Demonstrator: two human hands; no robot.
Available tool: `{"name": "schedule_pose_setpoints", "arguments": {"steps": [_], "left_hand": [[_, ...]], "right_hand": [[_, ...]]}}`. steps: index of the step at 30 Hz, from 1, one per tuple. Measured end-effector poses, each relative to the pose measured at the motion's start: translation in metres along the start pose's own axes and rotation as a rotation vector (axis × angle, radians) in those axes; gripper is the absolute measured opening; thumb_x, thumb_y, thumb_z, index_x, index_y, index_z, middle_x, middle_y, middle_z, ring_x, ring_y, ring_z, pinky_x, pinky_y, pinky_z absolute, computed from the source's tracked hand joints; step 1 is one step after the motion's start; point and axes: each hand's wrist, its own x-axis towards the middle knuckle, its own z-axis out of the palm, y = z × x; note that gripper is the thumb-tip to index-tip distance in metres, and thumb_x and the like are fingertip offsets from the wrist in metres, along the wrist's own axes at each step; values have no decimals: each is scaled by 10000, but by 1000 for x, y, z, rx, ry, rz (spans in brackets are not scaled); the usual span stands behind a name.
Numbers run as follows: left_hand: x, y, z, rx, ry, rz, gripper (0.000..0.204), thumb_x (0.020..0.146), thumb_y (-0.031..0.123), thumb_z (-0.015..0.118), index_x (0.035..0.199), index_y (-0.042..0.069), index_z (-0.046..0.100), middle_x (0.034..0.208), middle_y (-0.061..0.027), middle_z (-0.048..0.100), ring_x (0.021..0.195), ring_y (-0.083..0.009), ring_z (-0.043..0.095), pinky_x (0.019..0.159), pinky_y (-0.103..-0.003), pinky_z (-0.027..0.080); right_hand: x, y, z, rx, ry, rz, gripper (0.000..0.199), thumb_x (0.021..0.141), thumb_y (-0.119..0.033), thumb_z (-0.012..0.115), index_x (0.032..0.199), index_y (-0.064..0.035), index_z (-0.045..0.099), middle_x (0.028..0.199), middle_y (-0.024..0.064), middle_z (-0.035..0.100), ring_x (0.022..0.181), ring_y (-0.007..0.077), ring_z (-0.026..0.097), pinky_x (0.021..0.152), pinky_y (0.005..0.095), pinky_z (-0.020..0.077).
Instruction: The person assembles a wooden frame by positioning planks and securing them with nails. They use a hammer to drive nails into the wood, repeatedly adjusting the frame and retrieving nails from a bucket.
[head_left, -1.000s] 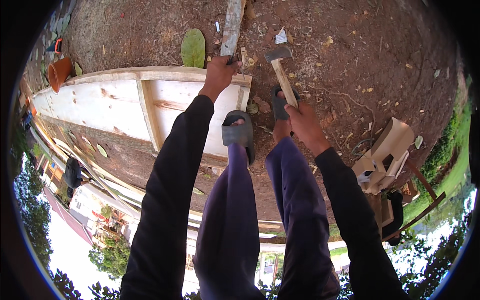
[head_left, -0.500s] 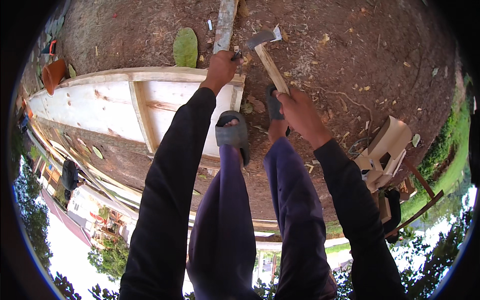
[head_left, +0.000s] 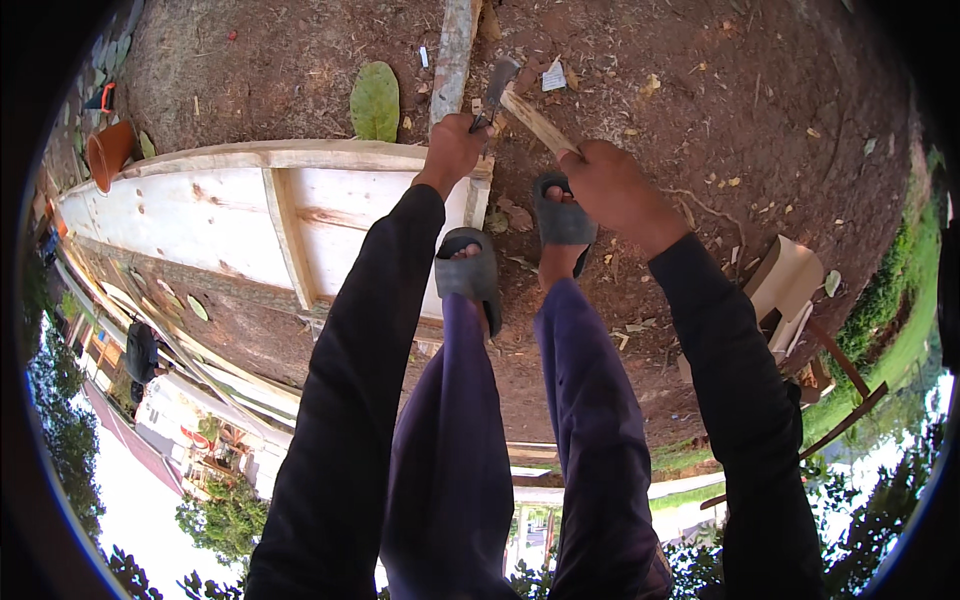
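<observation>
Pale raw-wood frame [head_left: 250, 215], rough grain, hammer [head_left: 515, 95] with wooden handle, dull head probably metal, matt soil [head_left: 700, 80]

My hammer [head_left: 515, 100], wooden-handled with a dark metal head, slants up and left from my right hand [head_left: 612, 185], its head just above the end corner of the pale wooden frame [head_left: 300, 205]. That long, open frame lies on bare earth, my left hand [head_left: 452, 150] gripping its top corner.
</observation>
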Motion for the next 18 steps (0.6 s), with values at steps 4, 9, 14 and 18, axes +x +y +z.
{"name": "schedule_pose_setpoints", "arguments": {"steps": [4, 9, 14, 18], "left_hand": [[1, -16, 3, -26, 43, 13, 299, 857, 281, 726, 857, -17, 703, 687, -205, 641, 653, -330, 633, 634, -424, 472], [2, -17, 12, -4, 65, 36, 279, 858, 272, 728, 858, -7, 712, 660, -188, 630, 630, -308, 625, 617, -413, 466], [4, -27, 10, 14, 108, 68, 321, 848, 298, 743, 838, -20, 701, 662, -196, 628, 635, -340, 618, 620, -425, 464], [1, -19, 2, 28, 60, 27, 351, 848, 322, 742, 849, -26, 703, 691, -216, 639, 677, -362, 640, 639, -429, 474]], "right_hand": [[11, -15, -26, -24, 207, -43, 428, 980, -294, 417, 986, 85, 616, 921, 316, 628, 848, 479, 639, 800, 532, 499], [21, -20, -27, -205, 329, -103, 368, 1007, -243, 410, 1026, 51, 630, 837, 254, 614, 774, 413, 641, 738, 515, 504], [20, 2, -11, -407, 100, -297, 349, 1038, -277, 419, 1028, 13, 614, 811, 218, 589, 726, 346, 613, 674, 478, 479], [39, -14, -50, -292, 403, -245, 417, 1029, -361, 428, 1005, 14, 610, 826, 211, 590, 734, 348, 609, 665, 469, 467]]}}
